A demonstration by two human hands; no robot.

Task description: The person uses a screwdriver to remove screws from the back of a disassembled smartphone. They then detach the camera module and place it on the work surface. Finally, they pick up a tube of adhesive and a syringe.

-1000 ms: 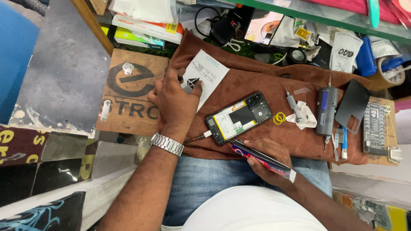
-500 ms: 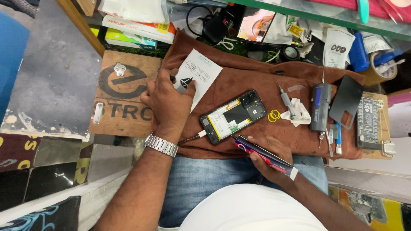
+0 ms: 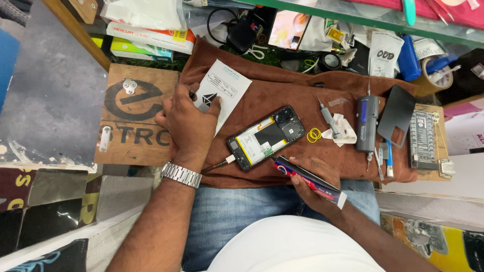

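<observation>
An opened phone [image 3: 266, 137] with its back off lies on a brown cloth [image 3: 282, 90], and a cable [image 3: 217, 163] is plugged into its lower end. My left hand [image 3: 189, 123], with a metal watch on the wrist, rests curled on a white printed sheet [image 3: 224, 90] left of the phone. A small dark tool tip [image 3: 191, 95] pokes out above its knuckles. My right hand [image 3: 312, 184] sits just below the phone, shut on a thin flat panel with a red and blue edge [image 3: 308, 180].
On the cloth right of the phone lie yellow rings [image 3: 314, 134], a small screwdriver [image 3: 328, 120], a grey electric screwdriver [image 3: 367, 123] and a dark back cover [image 3: 398, 113]. A green circuit board [image 3: 422, 138] sits further right. A wooden board [image 3: 133, 121] is at left, with boxes and cables cluttered behind.
My left hand has settled lower on the white sheet. The right hand keeps the flat panel in the same place below the phone.
</observation>
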